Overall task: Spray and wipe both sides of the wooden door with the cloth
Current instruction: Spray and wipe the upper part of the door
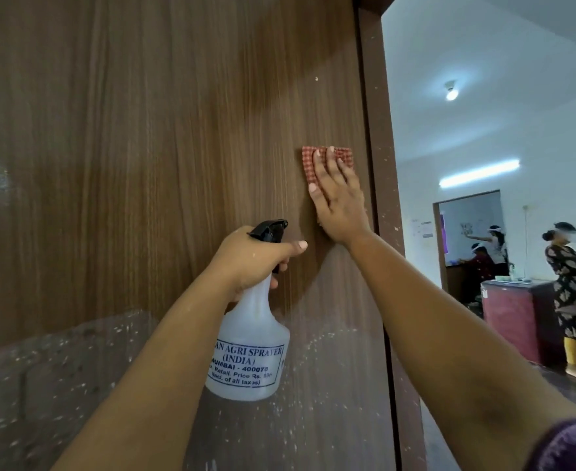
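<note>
Here the wooden door (pixel 164 158) fills most of the view, brown vertical grain, smooth and a bit glossy, with pale dusty speckles across its lower part. Right hand (pixel 339 198) lies flat with straight fingers, pressing a red checked cloth (pixel 327 161) against the door close to its right edge; the cloth is folded to a rough rectangle and its top pokes out above the fingertips. Left hand (pixel 252 260) grips the neck of a spray bottle (pixel 251 348), fingers curled round it under the black trigger head (pixel 269 229). Bottle is cloudy white plastic, rounded body, blue printed label, held upright just in front of the door. Dark brown door frame (pixel 378 198) runs beside the cloth. Through the doorway: white walls, a tube light (pixel 479 173), people at a counter (pixel 510 300).
</note>
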Available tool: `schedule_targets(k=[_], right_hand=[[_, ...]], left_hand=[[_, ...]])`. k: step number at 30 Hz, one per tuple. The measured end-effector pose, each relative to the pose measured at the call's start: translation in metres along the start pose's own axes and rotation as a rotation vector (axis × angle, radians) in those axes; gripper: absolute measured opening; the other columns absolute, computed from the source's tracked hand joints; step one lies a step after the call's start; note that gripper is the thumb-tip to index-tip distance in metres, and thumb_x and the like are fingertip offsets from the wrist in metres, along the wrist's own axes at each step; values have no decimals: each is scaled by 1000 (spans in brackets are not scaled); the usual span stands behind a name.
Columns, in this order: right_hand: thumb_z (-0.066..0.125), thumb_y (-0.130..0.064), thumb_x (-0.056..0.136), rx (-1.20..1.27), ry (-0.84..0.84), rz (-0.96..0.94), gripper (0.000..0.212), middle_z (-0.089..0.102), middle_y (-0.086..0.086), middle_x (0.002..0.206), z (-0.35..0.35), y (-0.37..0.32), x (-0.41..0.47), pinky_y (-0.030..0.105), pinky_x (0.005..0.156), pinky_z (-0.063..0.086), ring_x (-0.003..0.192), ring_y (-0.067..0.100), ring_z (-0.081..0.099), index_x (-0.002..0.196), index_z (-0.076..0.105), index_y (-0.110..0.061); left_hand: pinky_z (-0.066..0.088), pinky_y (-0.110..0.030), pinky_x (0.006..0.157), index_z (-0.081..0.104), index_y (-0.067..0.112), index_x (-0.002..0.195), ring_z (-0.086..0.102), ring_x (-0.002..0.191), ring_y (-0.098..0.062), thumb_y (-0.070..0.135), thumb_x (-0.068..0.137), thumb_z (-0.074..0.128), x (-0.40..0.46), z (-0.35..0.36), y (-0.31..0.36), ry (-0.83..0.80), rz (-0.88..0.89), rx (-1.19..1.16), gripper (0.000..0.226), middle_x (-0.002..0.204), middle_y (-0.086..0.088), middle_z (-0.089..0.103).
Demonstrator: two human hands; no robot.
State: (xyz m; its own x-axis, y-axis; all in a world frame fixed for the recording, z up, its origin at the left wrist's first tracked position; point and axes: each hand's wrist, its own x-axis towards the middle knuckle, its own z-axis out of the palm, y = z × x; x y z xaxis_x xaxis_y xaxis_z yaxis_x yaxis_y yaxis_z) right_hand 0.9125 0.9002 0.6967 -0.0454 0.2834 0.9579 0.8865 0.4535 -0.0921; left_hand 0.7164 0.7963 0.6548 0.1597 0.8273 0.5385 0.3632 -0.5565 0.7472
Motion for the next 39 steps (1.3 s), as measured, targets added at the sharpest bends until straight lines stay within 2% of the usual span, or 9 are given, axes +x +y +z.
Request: schedule_targets(k=[7, 12, 14, 17, 22, 26, 29, 35, 39], right_hand=[[15, -50, 103, 160, 96, 564, 58, -1, -4, 166, 32, -31, -100, 56, 119, 14, 151, 22, 3, 157, 7, -31], [30, -47, 102, 105, 26, -101, 53, 17, -5, 164, 38, -86, -122, 44, 109, 25, 148, 21, 19, 154, 26, -35], [31, -49, 101, -8, 26, -201, 53, 18, -8, 163, 27, -60, -101, 43, 98, 32, 142, 23, 26, 153, 27, -39], [24, -51, 101, -32, 24, 63, 56, 10, -8, 164, 14, -11, -71, 50, 106, 31, 145, 25, 20, 155, 17, -39], [16, -47, 103, 112, 33, 459, 58, 2, 0, 166, 28, -7, -106, 50, 123, 6, 152, 26, -1, 158, 7, -30], [16, -50, 101, 165, 33, 292, 58, 3, -3, 165, 38, -62, -130, 44, 117, 1, 151, 24, 0, 156, 8, -33], [15, -51, 102, 103, 10, 182, 57, -3, -9, 163, 33, -34, -126, 49, 120, 5, 151, 20, -4, 156, 5, -38], [15, -44, 103, 129, 133, 510, 61, 4, 7, 165, 45, -77, -113, 49, 122, 12, 151, 32, 5, 159, 9, -21], [27, -39, 104, 145, 42, 17, 55, 2, -3, 165, 67, -202, -171, 47, 115, 17, 152, 24, 5, 157, 16, -28]], left_hand=[[50, -26, 55, 72, 5, 87, 59, 48, -13, 40, 81, 81, -16, -19, 0, 36, 3, 3, 37, 72, -4, 70], [49, -25, 51, 75, 3, 91, 61, 56, -13, 34, 83, 80, -28, -34, 6, 39, 32, -45, 33, 71, -4, 67], [50, -24, 51, 73, -1, 99, 63, 66, -14, 32, 84, 79, -31, -40, 8, 50, 41, -50, 37, 72, -6, 67], [52, -23, 53, 72, -1, 98, 65, 67, -14, 35, 82, 80, -41, -49, 8, 84, 7, -16, 40, 75, -6, 69], [49, -19, 52, 72, 10, 92, 62, 59, -8, 36, 82, 80, -69, -61, -2, 126, -3, 3, 28, 74, -3, 69], [53, -26, 59, 72, 6, 96, 64, 66, -16, 36, 81, 81, -86, -64, -9, 133, -43, 68, 34, 71, -4, 68], [53, -26, 59, 73, 8, 91, 65, 63, -17, 40, 81, 80, -95, -65, -13, 93, -98, 77, 34, 75, -4, 72], [57, -37, 67, 73, 6, 89, 69, 70, -27, 43, 80, 80, -122, -88, -35, 269, -98, 8, 39, 80, -8, 74], [56, -27, 57, 73, 6, 93, 65, 64, -17, 37, 81, 80, -140, -106, -35, 366, -93, -72, 34, 78, -6, 73]])
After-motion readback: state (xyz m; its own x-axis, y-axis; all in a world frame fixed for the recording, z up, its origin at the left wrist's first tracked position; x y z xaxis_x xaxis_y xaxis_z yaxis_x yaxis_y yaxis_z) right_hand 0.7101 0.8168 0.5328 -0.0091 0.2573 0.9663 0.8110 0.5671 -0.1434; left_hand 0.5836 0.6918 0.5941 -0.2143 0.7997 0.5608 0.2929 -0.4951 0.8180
